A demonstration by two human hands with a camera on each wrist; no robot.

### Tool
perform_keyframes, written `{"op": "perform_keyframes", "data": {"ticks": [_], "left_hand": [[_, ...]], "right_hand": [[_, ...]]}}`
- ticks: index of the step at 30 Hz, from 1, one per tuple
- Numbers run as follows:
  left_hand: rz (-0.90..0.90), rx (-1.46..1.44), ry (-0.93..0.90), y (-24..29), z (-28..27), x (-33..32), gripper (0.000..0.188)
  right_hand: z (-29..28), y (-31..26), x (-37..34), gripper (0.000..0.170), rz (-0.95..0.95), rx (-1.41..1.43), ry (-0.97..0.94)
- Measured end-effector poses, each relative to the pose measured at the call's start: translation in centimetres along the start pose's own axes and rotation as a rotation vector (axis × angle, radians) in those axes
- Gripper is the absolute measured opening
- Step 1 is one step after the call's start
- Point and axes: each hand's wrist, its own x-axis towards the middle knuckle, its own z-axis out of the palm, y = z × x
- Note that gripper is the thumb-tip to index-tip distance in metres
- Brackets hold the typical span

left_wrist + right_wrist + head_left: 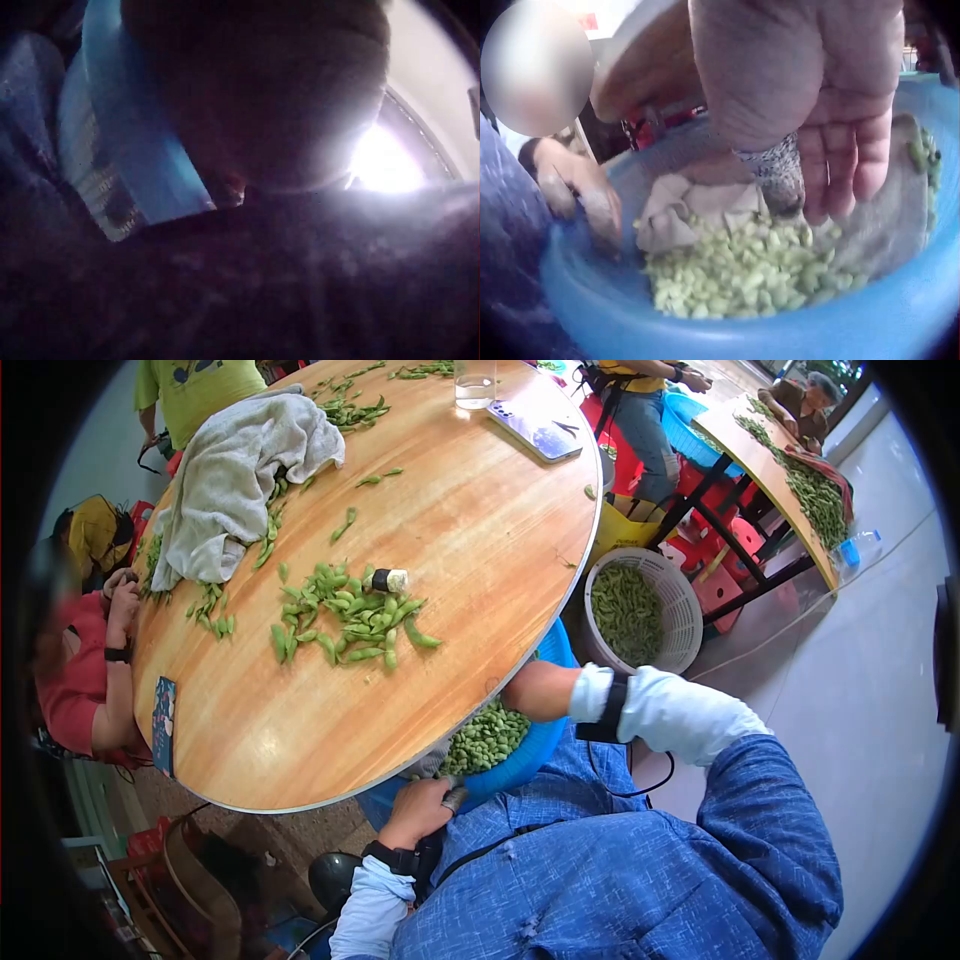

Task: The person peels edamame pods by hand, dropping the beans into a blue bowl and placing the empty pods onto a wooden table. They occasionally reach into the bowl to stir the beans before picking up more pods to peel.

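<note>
A blue basin [545,740] [705,341] sits at the lap, partly under the round table's edge. Shelled green beans [487,740] [742,274] lie in it beside a grey cloth [889,225]. The left hand [418,812] [581,184] grips the basin's near rim, fingers over the inside. Above the beans is the right hand [540,691] [802,97], its fingers extended downward and its thumb wrapped in speckled material; nothing shows held in it. The left wrist view is mostly dark, with blue basin wall [161,176] visible.
On the round table [430,530] lie a pile of pods [350,610], a small roll [390,580], a cloth [240,475], a phone [535,432] and a glass [474,382]. A white basket of pods [685,610] stands to the right. Other people sit around.
</note>
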Motion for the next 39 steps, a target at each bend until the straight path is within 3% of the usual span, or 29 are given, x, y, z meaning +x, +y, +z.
{"op": "perform_keyframes", "data": {"ticks": [1, 4, 6, 8, 10, 12, 15, 19, 22, 24, 27, 31, 36, 39], "left_hand": [[0.023, -0.008, -0.006, 0.7, -0.2, 0.0, 0.024], [0.062, -0.024, -0.006, 1.6, -0.2, -0.2, 0.024], [0.059, -0.026, 0.009, 1.3, 0.3, -0.6, 0.024], [0.071, -0.056, 0.026, 1.1, 0.7, -1.0, 0.025], [0.068, -0.092, 0.014, 1.0, 0.8, -1.4, 0.025], [0.046, -0.125, -0.031, 0.9, 0.5, -2.1, 0.024], [0.013, -0.111, -0.083, 0.4, 0.8, -3.0, 0.023], [0.017, -0.257, -0.008, 0.2, 1.2, -3.3, 0.024], [0.009, -0.293, -0.015, 0.1, 1.1, -2.9, 0.026], [-0.013, -0.283, -0.015, 0.4, 0.7, -2.9, 0.027], [-0.023, -0.292, -0.016, 0.6, 0.7, -2.9, 0.03], [-0.047, -0.322, -0.055, 0.7, 0.4, -2.9, 0.033], [-0.031, -0.472, -0.114, -1.1, 0.6, -2.2, 0.029], [0.004, -0.433, -0.035, -1.5, -0.3, -1.6, 0.027]], "right_hand": [[4.7, 2.2, 2.0, 0.015, 0.013, 0.004, 0.139], [8.4, 2.8, 5.3, 0.018, 0.036, -0.053, 0.396], [8.4, 1.7, 6.1, 0.027, 0.094, -0.059, 0.375], [11.1, 2.5, 7.7, 0.029, 0.059, -0.397, 0.273], [8.5, -0.6, 7.2, 0.029, 0.203, -0.187, 0.507], [9.3, -0.4, 7.7, 0.027, 0.167, -0.325, 0.226], [10.4, 1.0, 7.6, 0.022, 0.035, -0.352, 0.214], [9.8, 2.3, 6.8, 0.019, -0.033, -0.139, 0.225], [9.3, 3.1, 6.4, 0.022, 0.084, -0.093, 0.064], [9.4, 3.6, 6.3, 0.023, 0.074, 0.018, 0.121], [4.8, 1.4, 4.4, 0.025, 0.134, 0.172, -0.011], [8.3, 2.6, 5.1, 0.024, 0.031, 0.152, 0.26], [8.4, 2.9, 5.1, 0.022, -0.085, 0.258, 0.351], [8.2, 3.1, 4.8, 0.022, -0.117, 0.238, 0.417]]}}
